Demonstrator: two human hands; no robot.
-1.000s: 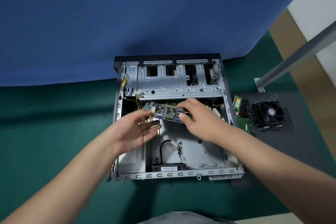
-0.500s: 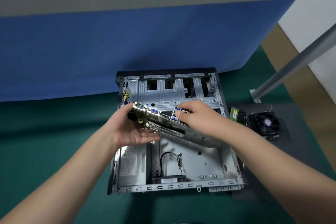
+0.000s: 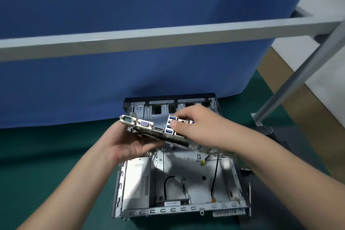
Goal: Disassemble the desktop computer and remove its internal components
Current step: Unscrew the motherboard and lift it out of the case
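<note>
- Two bare hands hold a motherboard (image 3: 158, 132) above the open computer case (image 3: 179, 179), the board lying at about 12 o'clock from the case's middle and tilted, its left end higher than its right.
- The left hand (image 3: 130, 142) supports the board from beneath at its 8 o'clock corner, palm up, fingers curled loosely under the lower edge.
- The right hand (image 3: 197, 127) grips the board from above at its 2 o'clock side; the thumb (image 3: 176, 124) presses on the blue USB ports (image 3: 170, 125), and the other fingers curl over the far side of the port stack.
- The rear ports face the camera: a serial port (image 3: 127, 119) at the 9 o'clock end, a blue VGA port (image 3: 144, 123) just beside it, then a small black display port (image 3: 158, 129), then the USB ports.
- The case lies on its side on a green mat (image 3: 46, 155), its metal floor bare in the middle.
- A black cable (image 3: 214, 175) with a yellow-tipped end hangs from the board's right edge into the case; a second black cable (image 3: 168, 181) loops at the case's 6 o'clock.
- The drive cage (image 3: 158, 110) occupies the case's 12 o'clock end, partly hidden by the board.
- A blue backdrop (image 3: 130, 80) rises behind the case, crossed by a grey metal bar (image 3: 149, 39); a second grey bar (image 3: 298, 74) slants down at 2 o'clock.
</note>
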